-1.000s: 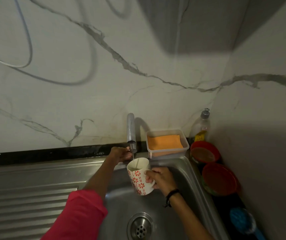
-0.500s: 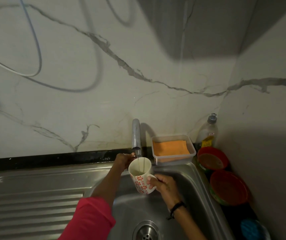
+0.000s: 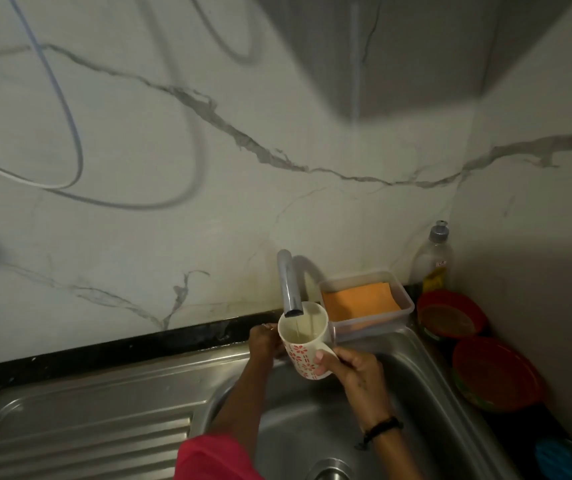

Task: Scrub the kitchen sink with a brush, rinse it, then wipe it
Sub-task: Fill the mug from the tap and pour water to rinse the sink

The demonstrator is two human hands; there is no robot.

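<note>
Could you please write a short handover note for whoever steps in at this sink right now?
Right hand: grips the floral mug by its handle side, holding it under the tap spout; a thin stream runs into it and some water is already inside.
Left hand: behind the mug at the base of the tap; its fingers are hidden, probably on the valve.
Sink: basin bare where visible.
Orange cloth lies in the clear tub behind the basin; a blue item at the lower right may be the brush.
Done: cannot tell whether scrubbing is finished.
Left: finish filling, pour to rinse, then wipe.
</note>
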